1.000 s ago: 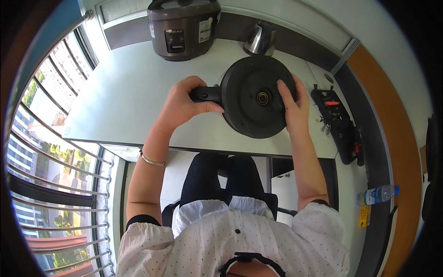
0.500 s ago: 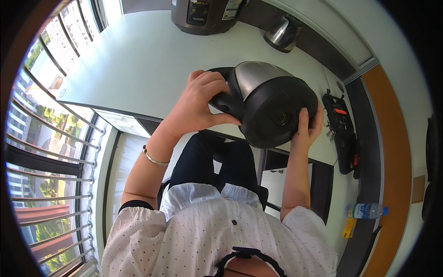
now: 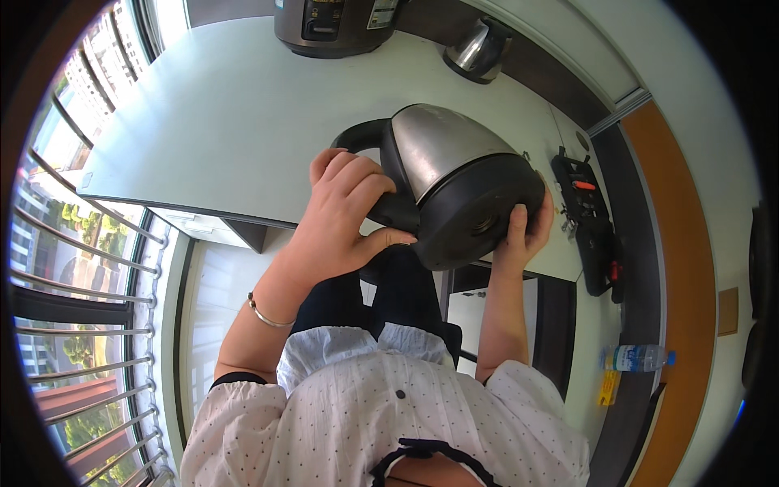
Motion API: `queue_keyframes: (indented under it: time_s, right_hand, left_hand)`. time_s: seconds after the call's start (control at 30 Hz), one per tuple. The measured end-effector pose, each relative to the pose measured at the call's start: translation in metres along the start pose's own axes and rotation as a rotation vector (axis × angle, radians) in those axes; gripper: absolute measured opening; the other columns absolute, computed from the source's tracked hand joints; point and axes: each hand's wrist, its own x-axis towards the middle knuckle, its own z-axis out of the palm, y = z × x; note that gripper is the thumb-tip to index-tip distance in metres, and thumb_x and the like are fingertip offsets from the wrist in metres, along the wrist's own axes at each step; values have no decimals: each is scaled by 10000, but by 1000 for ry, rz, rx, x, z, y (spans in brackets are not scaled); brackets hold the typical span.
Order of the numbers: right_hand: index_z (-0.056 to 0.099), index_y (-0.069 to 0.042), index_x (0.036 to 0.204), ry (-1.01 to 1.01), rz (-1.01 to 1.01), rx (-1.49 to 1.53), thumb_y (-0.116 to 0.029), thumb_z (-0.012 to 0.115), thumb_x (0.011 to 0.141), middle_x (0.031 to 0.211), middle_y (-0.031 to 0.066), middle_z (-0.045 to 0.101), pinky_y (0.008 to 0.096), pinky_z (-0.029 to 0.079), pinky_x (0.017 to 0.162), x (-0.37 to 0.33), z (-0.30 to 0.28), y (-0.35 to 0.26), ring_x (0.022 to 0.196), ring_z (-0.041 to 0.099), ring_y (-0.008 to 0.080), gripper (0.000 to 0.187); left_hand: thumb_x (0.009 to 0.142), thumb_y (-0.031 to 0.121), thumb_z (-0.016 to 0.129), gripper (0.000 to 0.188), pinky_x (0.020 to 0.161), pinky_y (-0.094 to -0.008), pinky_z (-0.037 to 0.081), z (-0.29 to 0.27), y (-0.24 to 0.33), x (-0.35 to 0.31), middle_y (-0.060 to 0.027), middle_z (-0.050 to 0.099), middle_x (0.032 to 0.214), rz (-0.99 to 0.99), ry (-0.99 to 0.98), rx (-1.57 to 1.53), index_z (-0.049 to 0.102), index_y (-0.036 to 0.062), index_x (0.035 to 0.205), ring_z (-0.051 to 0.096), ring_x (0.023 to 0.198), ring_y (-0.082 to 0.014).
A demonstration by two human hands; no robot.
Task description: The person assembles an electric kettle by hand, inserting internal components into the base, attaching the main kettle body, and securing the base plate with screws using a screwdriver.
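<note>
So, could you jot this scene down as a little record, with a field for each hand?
Held: silver kettle, tilted, its black base partly facing the camera
Left hand: around the handle
Right hand: at the base's edge
Table back: brown cooker; second kettle
Right side: black case; plastic bottle

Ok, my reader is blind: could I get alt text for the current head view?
A silver kettle is held tilted, left hand on its black handle, right hand on its base. Beyond, a brown cooker and another kettle stand on a white table.
</note>
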Motion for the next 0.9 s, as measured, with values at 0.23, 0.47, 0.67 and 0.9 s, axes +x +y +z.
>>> queue_keyframes:
  time_s: [0.23,0.47,0.67,0.9]
  right_hand:
    - [473,46,1295,87,32,3,-233,641,901,1250,138,546,334,395,997,-5,-4,2,1119,530,204,511]
    - [489,46,1269,120,23,16,-198,613,917,1230,136,558,328,414,974,-9,-3,3,1094,544,199,445]
    - [499,28,1250,136,-16,-34,-207,591,936,1196,121,573,319,436,938,-11,1,1,1059,555,182,403]
    - [466,50,1260,180,-5,12,-243,610,926,1196,153,561,341,449,933,-16,8,1,1050,560,208,467]
  left_hand:
    - [679,373,764,465,980,-490,266,8,18,-5,-84,507,975,-35,46,23,571,55,958,467,967,-302]
    - [653,398,789,541,994,-574,221,23,32,-13,-126,473,1041,-160,115,65,553,28,969,422,1063,-350]
    - [516,474,845,723,1003,-634,189,32,41,-14,-126,468,1034,-216,206,50,517,32,985,421,1060,-358]
    - [542,398,865,651,1007,-498,252,31,36,-12,-77,485,937,-190,227,58,495,73,967,451,952,-301]
